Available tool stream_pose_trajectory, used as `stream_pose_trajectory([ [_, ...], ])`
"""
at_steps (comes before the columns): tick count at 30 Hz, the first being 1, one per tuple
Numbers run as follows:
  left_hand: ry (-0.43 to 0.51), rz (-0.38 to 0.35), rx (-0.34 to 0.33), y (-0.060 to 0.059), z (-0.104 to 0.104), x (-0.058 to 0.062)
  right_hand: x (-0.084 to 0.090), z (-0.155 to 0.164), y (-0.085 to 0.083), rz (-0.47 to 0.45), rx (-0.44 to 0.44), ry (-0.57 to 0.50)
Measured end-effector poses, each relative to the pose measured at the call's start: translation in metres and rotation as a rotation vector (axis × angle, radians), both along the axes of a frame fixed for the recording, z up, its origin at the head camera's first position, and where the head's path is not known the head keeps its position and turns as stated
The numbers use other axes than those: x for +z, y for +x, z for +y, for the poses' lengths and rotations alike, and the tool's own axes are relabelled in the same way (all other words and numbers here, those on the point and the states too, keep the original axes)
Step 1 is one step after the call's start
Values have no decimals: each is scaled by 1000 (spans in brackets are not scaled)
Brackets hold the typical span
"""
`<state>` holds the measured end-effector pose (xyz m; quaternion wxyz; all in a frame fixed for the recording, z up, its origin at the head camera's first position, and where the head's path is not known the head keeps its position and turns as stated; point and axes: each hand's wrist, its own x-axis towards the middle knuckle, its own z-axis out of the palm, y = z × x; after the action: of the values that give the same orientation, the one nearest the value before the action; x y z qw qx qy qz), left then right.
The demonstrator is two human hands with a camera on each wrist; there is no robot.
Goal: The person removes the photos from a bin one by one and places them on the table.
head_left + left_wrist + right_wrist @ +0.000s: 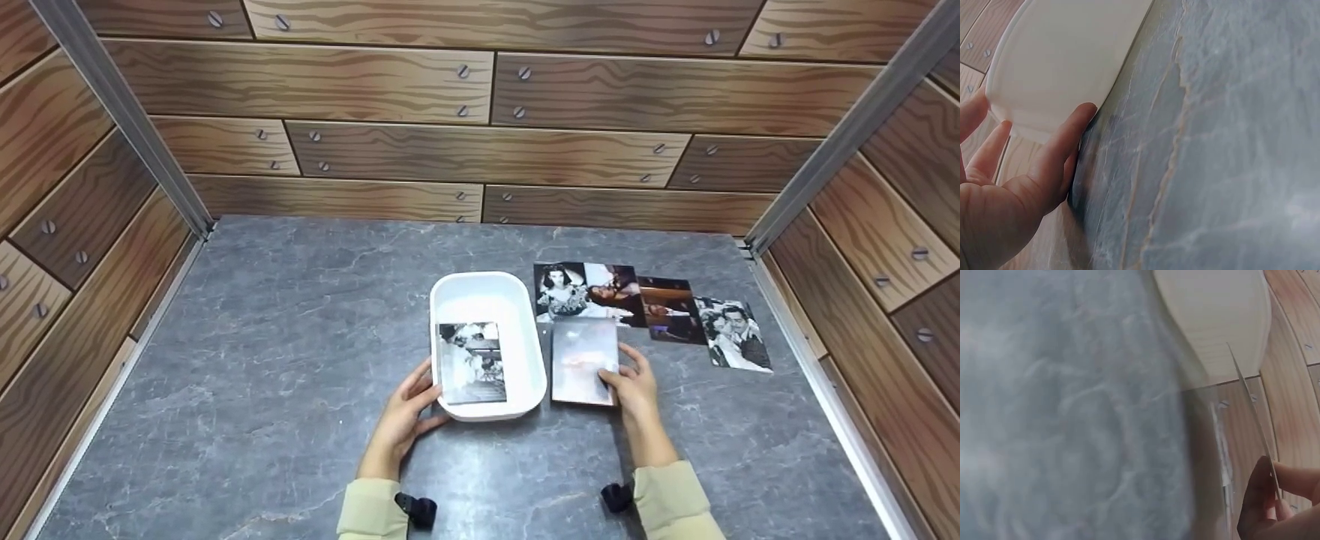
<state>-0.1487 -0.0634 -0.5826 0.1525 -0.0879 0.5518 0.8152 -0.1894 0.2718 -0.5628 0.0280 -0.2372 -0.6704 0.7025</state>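
With our left hand [403, 420] we grip the white tray [527, 352] at its 8 o'clock rim; a black-and-white print [474, 367] lies inside at 7 o'clock. Our right hand [636, 390] pinches a glossy card [583, 349] at the tray's 3 o'clock.

Fingers [1063, 139] hold the white tub [1067, 62] at one end.

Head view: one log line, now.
left hand: grips white tub | right hand: pinches glossy card, right of tub | in tub: at least one black-and-white print | table: loose prints beyond card
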Motion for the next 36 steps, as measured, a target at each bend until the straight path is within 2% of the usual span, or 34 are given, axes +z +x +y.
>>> stream_pose_trajectory([
  [4,0,5,-2,0,-1,-1,-8,0,-1,-10,32,29],
  [10,-8,1,-5,0,0,0,-13,-2,-2,-45,39,128],
  [16,-9,-1,-3,1,0,0,-12,-2,-2,-59,54,274],
  [23,-10,-6,0,1,1,-1,-7,-4,6,-32,156,538],
  [26,-11,0,1,1,1,-1,-1,-5,9,-28,187,606],
  [31,-5,5,1,0,1,-1,16,-3,7,-88,200,559],
  [36,1,4,1,0,0,-2,33,-11,-1,-33,140,415],
])
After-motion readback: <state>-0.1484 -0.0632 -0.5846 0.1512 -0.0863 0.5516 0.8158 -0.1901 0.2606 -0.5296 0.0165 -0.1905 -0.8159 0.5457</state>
